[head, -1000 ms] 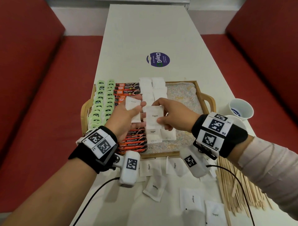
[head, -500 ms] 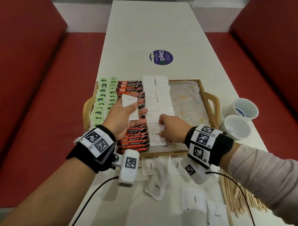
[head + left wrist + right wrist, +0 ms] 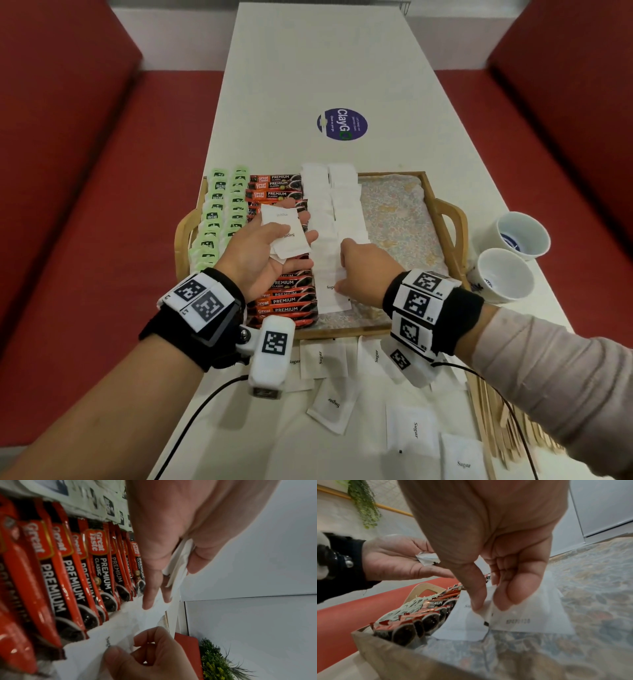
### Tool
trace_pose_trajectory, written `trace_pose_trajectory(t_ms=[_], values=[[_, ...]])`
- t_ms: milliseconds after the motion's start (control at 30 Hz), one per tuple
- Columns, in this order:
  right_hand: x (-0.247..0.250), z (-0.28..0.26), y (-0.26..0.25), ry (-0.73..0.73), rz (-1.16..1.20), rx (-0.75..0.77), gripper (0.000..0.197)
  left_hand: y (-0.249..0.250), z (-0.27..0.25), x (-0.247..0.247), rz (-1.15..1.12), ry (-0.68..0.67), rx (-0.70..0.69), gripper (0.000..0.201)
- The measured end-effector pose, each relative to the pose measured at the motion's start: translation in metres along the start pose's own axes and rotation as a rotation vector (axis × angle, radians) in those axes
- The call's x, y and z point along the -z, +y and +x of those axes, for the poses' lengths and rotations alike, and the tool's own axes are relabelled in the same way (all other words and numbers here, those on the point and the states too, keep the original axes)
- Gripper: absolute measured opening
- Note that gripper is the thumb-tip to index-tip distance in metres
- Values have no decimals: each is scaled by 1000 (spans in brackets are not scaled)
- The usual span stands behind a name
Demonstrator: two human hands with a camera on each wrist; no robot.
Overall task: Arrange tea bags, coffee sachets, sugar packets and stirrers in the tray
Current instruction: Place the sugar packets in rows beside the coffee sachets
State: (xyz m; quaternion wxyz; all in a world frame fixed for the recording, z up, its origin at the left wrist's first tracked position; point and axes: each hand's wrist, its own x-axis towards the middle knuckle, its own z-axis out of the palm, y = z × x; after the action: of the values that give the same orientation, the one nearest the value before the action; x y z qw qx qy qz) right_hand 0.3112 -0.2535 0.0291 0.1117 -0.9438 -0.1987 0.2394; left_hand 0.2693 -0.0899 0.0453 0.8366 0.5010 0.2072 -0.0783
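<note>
A wooden tray [image 3: 448, 219] sits on the white tabletop [image 3: 308, 68]. Along the tray's left side run green tea bags [image 3: 219, 219], then red coffee sachets [image 3: 291, 301], then two columns of white sugar packets [image 3: 329, 192]; the patterned liner on the tray's right part is bare. The left hand [image 3: 260, 253] hovers palm-up over the sachets, its grip grasping a small stack of sugar packets [image 3: 286, 233] under the thumb. The right hand [image 3: 363, 267] reaches down at the near end of the sugar columns, thumb and fingertips [image 3: 503, 601] pinching the nearest tray packet [image 3: 471, 622]. Loose sugar packets [image 3: 411, 431] lie on the tabletop in front of the tray, wooden stirrers [image 3: 496, 425] to their right, and two paper cups [image 3: 503, 274] stand right of the tray.
</note>
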Motion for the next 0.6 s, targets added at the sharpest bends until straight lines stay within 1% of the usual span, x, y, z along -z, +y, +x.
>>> trace_pose_trajectory(t_ms=[100,233,267,367,400,500,600], values=[[9,-1,1,38,29,27,26,0,0,-1,26,-34,-26,42],[28,-1,-2,142,249,82,18,-2,1,-4,60,-2,-66,46],[30,-1,-3,150,304,88,20,-3,1,-5,61,13,-81,46],[33,-7,-10,71,351,85,37,-7,0,-12,34,33,-123,43],[33,-8,-12,45,367,88,37,-8,0,-15,17,30,-133,41],[33,-9,-12,56,495,97,24,-11,-1,-20,-13,21,-140,38],[42,-7,-6,83,704,55,13,-12,-2,-20,34,-4,-116,43]])
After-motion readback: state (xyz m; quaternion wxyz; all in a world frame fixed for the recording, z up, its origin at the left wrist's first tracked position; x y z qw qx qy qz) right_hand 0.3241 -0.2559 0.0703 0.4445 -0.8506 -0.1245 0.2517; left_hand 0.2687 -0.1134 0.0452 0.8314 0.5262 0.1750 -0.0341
